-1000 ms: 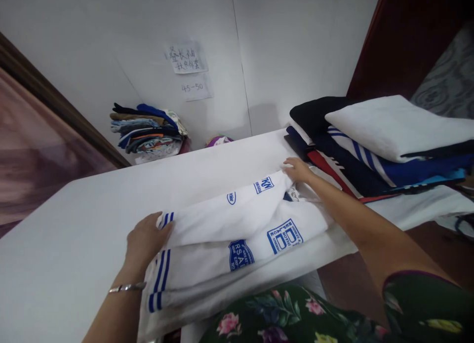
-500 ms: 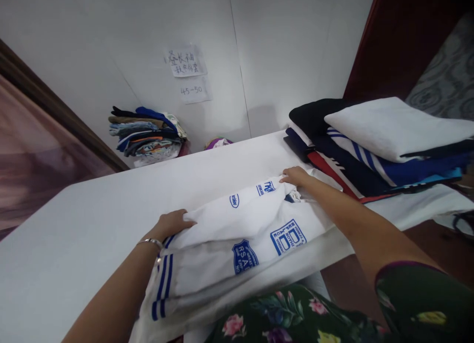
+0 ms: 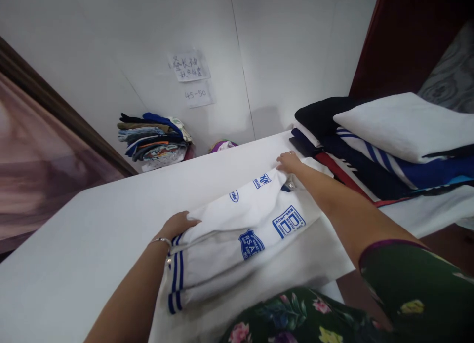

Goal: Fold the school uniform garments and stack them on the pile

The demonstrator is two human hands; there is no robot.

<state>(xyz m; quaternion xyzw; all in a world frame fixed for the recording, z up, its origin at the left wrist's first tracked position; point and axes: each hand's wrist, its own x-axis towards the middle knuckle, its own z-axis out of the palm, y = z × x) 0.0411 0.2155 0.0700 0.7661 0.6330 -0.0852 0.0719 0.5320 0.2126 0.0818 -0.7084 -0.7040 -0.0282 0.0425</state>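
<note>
A white jacket (image 3: 222, 234) with blue printed badges and blue striped hem lies partly folded along the table's near edge. My left hand (image 3: 180, 224), wearing a bracelet at the wrist, is closed on its far edge close to the striped hem. At the collar end my right hand (image 3: 289, 163) grips the same far edge, fingers bent over the cloth. Between the hands the fabric is drawn fairly straight, with soft creases. Fingertips of both hands are partly hidden by the cloth and the backs of the hands.
The white table (image 3: 122, 219) stretches left and behind the jacket. A stack of folded clothes (image 3: 370, 145) stands on the right. Beyond the far edge is another clothes pile (image 3: 155, 138). Handwritten paper signs (image 3: 190, 66) hang on the wall, and a pink curtain (image 3: 44, 160) is at left.
The right hand has moved slightly away from my body and left, carrying the jacket's collar end with it. The hem end sits a little further right in view, and the camera has shifted slightly.
</note>
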